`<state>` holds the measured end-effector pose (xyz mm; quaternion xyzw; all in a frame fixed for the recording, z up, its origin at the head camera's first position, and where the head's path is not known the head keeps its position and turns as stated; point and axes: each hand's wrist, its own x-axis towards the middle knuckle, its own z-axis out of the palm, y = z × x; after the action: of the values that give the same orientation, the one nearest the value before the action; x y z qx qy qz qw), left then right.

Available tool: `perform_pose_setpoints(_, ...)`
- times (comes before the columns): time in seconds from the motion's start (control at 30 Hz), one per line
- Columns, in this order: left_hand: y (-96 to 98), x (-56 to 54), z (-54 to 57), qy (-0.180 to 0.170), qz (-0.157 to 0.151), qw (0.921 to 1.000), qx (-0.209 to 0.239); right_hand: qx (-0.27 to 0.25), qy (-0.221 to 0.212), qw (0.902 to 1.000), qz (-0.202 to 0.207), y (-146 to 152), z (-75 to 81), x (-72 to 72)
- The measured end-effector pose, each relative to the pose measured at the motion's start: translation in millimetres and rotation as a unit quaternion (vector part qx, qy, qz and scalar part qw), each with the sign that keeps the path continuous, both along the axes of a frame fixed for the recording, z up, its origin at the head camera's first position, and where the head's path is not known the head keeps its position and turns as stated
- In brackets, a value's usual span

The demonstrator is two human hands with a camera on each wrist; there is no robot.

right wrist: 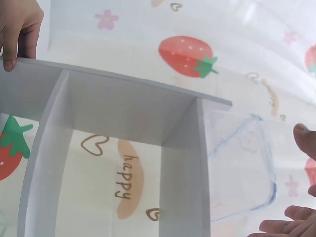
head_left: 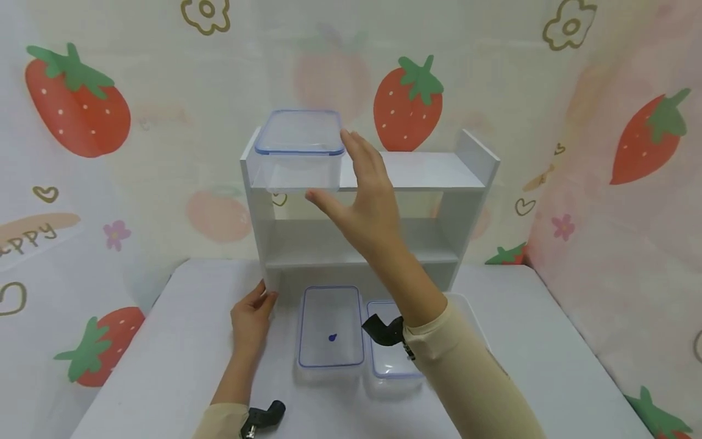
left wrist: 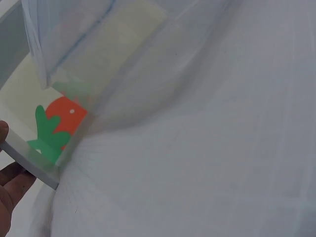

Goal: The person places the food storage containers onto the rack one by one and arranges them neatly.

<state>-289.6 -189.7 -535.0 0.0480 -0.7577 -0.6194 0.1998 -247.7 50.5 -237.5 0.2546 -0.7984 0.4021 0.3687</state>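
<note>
A white two-tier shelf point(head_left: 362, 242) stands on the table. On the left of its top board sits a clear plastic food container point(head_left: 298, 132) with a blue-edged lid, also seen in the right wrist view. Beside that container my right hand point(head_left: 373, 204) is raised, fingers straight and thumb spread apart. In the right wrist view a gap shows between this hand point(right wrist: 296, 224) and the container. Low down, my left hand point(head_left: 251, 320) pinches the front edge of the shelf's left side panel point(left wrist: 32, 165), thumb on one face and fingers on the other.
In front of the shelf, a lidded clear container point(head_left: 331, 326) with a blue rim rests on the white table point(head_left: 181, 347). Right of it lies a second blue-rimmed container point(head_left: 388, 361), partly hidden by my right forearm. Another clear edge point(head_left: 470, 317) shows behind the sleeve.
</note>
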Motion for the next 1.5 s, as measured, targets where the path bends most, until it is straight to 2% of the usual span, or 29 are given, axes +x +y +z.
perform_pose_setpoints(0.13, -0.1, -2.1, 0.9, 0.016, -0.003, 0.9998, -0.006, 0.0, 0.034, 0.9992, 0.023, 7.4, -2.6, 11.9)
perform_pose_setpoints(0.27, -0.6, -2.0, 2.8, 0.025, -0.003, 0.9996, -0.01, 0.001, 0.05, 0.998, 0.039, 14.0, -7.2, 23.9)
perform_pose_setpoints(0.4, -1.6, 0.1, 2.9, 0.025, 0.004, 0.9996, -0.012, 0.006, 0.062, 0.9963, 0.058, 18.5, -13.6, 33.7)
perform_pose_setpoints(0.6, 0.3, 1.5, 0.7, 0.015, 0.0, 0.9998, 0.008, 0.024, 0.078, 0.993, 0.086, 29.5, -30.0, 47.9)
perform_pose_setpoints(0.8, 3.0, 2.1, 0.8, 0.021, -0.002, 0.9997, 0.014, 0.049, 0.071, 0.9936, 0.073, 46.9, -51.8, 59.9)
perform_pose_setpoints(1.0, -0.3, 2.2, 1.0, 0.025, -0.001, 0.9997, 0.006, 0.062, 0.07, 0.9936, 0.064, 63.2, -72.6, 64.0)
perform_pose_setpoints(1.2, -2.0, 1.7, 1.5, 0.019, 0.002, 0.9998, 0.003, 0.05, 0.101, 0.991, 0.073, 78.4, -97.7, 65.3)
perform_pose_setpoints(1.5, 0.3, -0.8, 0.2, 0.025, 0.002, 0.9996, 0.012, 0.042, 0.096, 0.9926, 0.061, 101.8, -122.9, 73.8)
